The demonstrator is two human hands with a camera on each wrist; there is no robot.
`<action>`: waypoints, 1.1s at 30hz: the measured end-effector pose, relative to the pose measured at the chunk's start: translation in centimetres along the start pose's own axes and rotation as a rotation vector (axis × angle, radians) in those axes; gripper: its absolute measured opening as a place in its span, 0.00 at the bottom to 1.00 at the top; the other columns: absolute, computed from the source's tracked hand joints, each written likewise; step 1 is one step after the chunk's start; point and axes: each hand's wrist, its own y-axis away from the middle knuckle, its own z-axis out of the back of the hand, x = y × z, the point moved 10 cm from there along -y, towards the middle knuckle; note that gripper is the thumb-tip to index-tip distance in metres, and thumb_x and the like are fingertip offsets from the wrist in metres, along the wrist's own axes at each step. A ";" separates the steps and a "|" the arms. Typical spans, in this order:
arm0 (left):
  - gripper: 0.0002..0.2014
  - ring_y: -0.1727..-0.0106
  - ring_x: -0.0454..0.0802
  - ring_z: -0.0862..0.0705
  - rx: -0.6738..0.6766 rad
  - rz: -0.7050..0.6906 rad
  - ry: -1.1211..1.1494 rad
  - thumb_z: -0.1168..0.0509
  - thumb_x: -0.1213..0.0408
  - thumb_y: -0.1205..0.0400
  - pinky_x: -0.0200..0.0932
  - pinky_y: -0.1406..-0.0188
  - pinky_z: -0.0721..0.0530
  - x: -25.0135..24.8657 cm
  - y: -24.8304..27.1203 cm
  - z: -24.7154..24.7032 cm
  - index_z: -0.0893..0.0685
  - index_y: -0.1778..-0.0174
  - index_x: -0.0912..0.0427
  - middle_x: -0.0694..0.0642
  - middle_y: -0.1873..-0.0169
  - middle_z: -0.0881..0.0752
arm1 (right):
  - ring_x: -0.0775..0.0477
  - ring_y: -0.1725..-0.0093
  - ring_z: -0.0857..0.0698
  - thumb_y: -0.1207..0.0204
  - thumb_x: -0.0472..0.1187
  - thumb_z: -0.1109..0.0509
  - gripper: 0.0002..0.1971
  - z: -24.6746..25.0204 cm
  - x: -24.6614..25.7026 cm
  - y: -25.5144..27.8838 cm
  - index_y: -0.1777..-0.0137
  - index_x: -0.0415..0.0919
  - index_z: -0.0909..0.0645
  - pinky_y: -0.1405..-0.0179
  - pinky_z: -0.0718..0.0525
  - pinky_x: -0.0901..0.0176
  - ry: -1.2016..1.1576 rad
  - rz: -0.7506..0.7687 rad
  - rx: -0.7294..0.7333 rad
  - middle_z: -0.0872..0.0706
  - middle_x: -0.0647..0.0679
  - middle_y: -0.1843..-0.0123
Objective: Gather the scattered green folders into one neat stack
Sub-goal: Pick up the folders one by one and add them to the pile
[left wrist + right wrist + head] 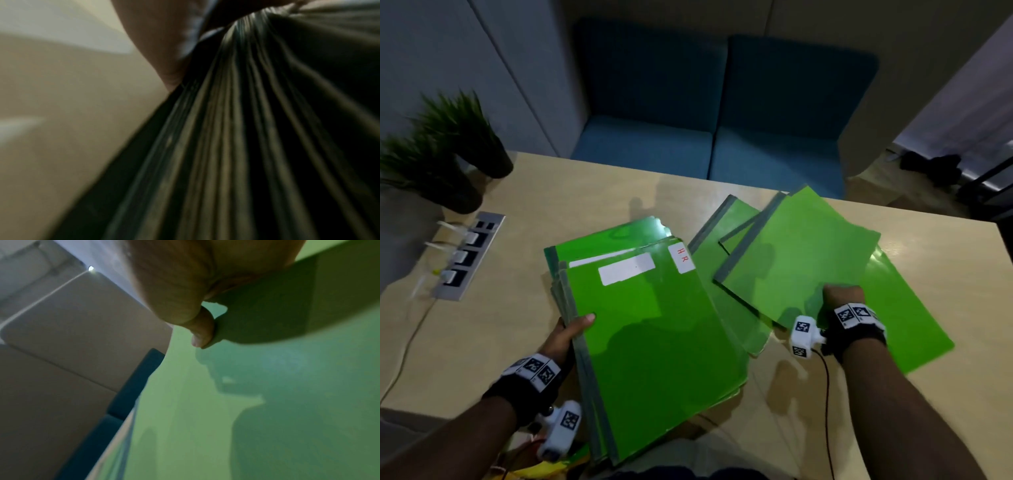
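A stack of green folders (pixel 654 329) with grey spines and white labels sits tilted at the table's near middle. My left hand (pixel 571 329) grips its left spine edge, thumb on top; the left wrist view shows the layered spines (pixel 236 146) close up. My right hand (pixel 842 298) pinches the near edge of one green folder (pixel 798 253), lifted above the others; in the right wrist view my thumb (pixel 201 331) presses on the green cover (pixel 267 402). Two more green folders lie flat: one (pixel 726 222) between stack and lifted folder, one (pixel 907 315) under my right wrist.
The beige table (pixel 585 195) has two potted plants (pixel 448 144) at the far left and a power strip (pixel 465 257) with plugs and a cable. A blue sofa (pixel 709 113) stands behind the far edge. Bare tabletop lies at the left and far right.
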 end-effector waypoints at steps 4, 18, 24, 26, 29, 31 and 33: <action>0.50 0.21 0.62 0.32 0.007 0.088 -0.067 0.19 0.46 0.37 0.66 0.21 0.39 2.7 -3.9 3.5 0.33 0.19 0.52 0.57 0.22 0.29 | 0.35 0.35 0.18 0.34 0.41 0.24 0.35 -0.4 0.6 0.6 0.24 0.48 0.28 0.40 0.14 0.48 0.191 0.079 0.007 0.17 0.39 0.33; 0.28 0.19 0.62 0.37 0.027 0.070 -0.101 0.39 0.65 0.15 0.59 0.22 0.43 -1.2 1.6 -1.8 0.37 0.19 0.61 0.63 0.19 0.35 | 0.35 0.22 0.30 0.40 0.52 0.18 0.58 -2.3 3.3 -1.0 0.16 0.64 0.53 0.27 0.25 0.40 0.379 0.053 0.258 0.38 0.43 0.15; 0.25 0.19 0.60 0.37 0.041 0.097 -0.078 0.42 0.68 0.14 0.54 0.24 0.42 -0.9 1.6 -2.2 0.35 0.19 0.62 0.62 0.20 0.34 | 0.40 0.26 0.24 0.30 0.51 0.24 0.41 -2.2 3.4 -2.2 0.18 0.60 0.40 0.36 0.20 0.50 0.292 0.081 0.244 0.31 0.48 0.19; 0.25 0.20 0.61 0.35 0.042 0.087 -0.067 0.41 0.68 0.14 0.53 0.26 0.39 -0.8 1.1 -1.7 0.34 0.20 0.62 0.63 0.21 0.32 | 0.41 0.30 0.20 0.34 0.49 0.20 0.41 -1.3 3.0 -2.5 0.21 0.59 0.32 0.36 0.19 0.52 0.221 0.077 0.176 0.24 0.50 0.23; 0.27 0.23 0.62 0.31 0.057 0.074 -0.050 0.37 0.66 0.18 0.54 0.27 0.37 -0.7 0.7 -1.4 0.32 0.21 0.62 0.60 0.24 0.28 | 0.39 0.38 0.14 0.35 0.41 0.21 0.34 1.3 1.9 -3.4 0.26 0.51 0.24 0.43 0.14 0.52 -0.112 0.018 -0.009 0.15 0.43 0.34; 0.23 0.34 0.61 0.20 0.081 0.081 -0.008 0.37 0.68 0.18 0.50 0.35 0.31 -0.6 0.7 -1.6 0.29 0.25 0.61 0.57 0.33 0.22 | 0.40 0.38 0.16 0.27 0.39 0.27 0.30 3.1 0.2 -4.2 0.25 0.42 0.28 0.49 0.18 0.54 -0.629 -0.149 -0.132 0.18 0.38 0.31; 0.20 0.48 0.57 0.13 0.074 0.052 0.006 0.34 0.64 0.17 0.52 0.40 0.25 -0.4 0.1 -1.0 0.25 0.29 0.60 0.60 0.38 0.18 | 0.44 0.41 0.18 0.23 0.33 0.30 0.28 5.0 -1.2 -4.4 0.24 0.38 0.32 0.48 0.24 0.60 -1.050 -0.262 -0.320 0.20 0.36 0.30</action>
